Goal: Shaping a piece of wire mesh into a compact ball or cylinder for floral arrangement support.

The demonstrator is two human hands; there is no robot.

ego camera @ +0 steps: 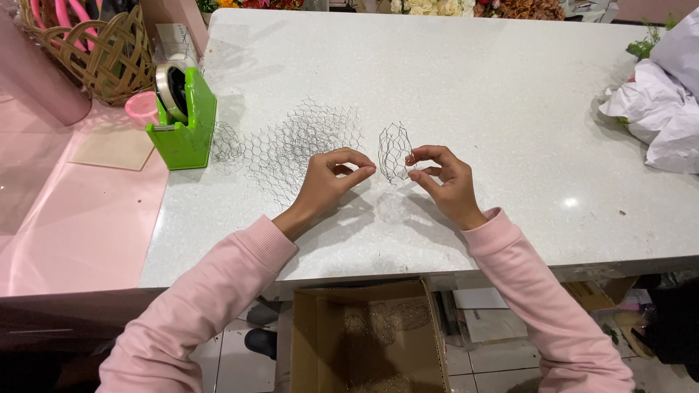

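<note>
An open cardboard box (pixel 368 342) sits on the tiled floor at six o'clock. Above it, over the white speckled table (pixel 473 87), the right hand (pixel 445 182) pinches a small wire-mesh ball (pixel 394 151); the left hand (pixel 331 178) curls, fingertips beside it. A flat mesh sheet (pixel 298 145) and a green tape dispenser (pixel 183 120) lie toward nine o'clock, crumpled white paper (pixel 659 109) at three.
</note>
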